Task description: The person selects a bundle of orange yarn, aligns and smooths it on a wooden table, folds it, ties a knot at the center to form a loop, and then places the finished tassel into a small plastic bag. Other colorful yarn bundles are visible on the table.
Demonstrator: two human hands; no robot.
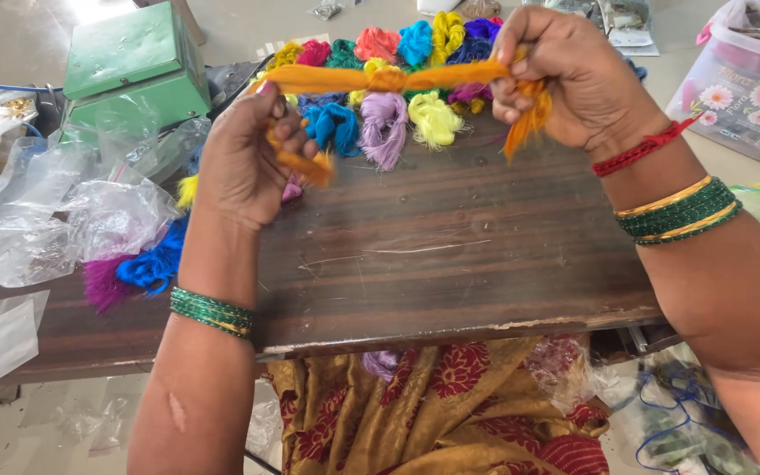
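Currently, orange thread hank stretched taut between both hands, raised above the far part of a dark wooden board. Knot visible at mid-length of the hank. Left hand closed tight around the left end, fingers curled over it, loose orange tail showing below the fist. Right hand likewise closed on the right end, with a frayed orange tail hanging down from under the fingers. Green bangles on the left wrist; green and gold bangles and a red cord on the right wrist.

Beyond and below the hank, row of small knotted thread bundles along the far edge of the board: pink, green, coral, blue, yellow, purple. Closer in, further bundles in blue, lilac and pale yellow, lying on the board just beneath the stretched hank, apart from it. Blue and magenta threads at the left edge of the board, near the left forearm.

To the left, heap of clear plastic bags; behind it, green metal box. Far right, clear plastic tub with flower print. Nearest the camera, yellow and red patterned cloth below the board's near edge.
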